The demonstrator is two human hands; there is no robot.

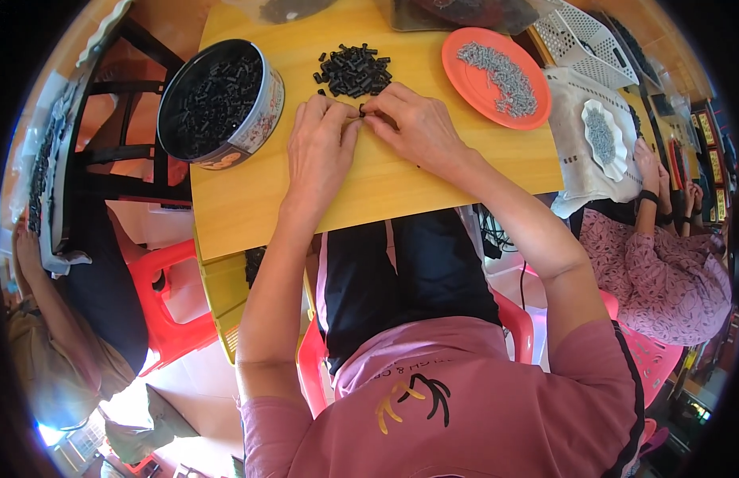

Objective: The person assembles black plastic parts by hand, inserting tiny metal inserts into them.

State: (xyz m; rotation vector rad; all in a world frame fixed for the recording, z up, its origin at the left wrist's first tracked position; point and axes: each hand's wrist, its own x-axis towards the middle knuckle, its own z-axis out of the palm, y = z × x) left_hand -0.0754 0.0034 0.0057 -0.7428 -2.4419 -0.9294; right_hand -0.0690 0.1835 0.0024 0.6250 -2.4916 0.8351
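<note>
Over the yellow wooden table, my left hand (pixel 321 135) and my right hand (pixel 411 123) meet fingertip to fingertip. Between them is a small black plastic part (pixel 361 110), pinched from both sides; its details are mostly covered by my fingers. Just beyond my hands lies a loose pile of short black cylindrical parts (pixel 353 70). A round tin (pixel 258 127) to the left holds many more of the same black pieces. On the right, an orange-red plate (pixel 455 68) carries a heap of small grey metal screws (pixel 501 78).
A white basket (pixel 572 40) stands at the far right, near a white wavy-edged dish (pixel 614 159) of grey pieces on a pale cloth (pixel 572 103). A co-worker's hand (pixel 646 166) is beside that dish. Another person sits at left by a red stool (pixel 170 303).
</note>
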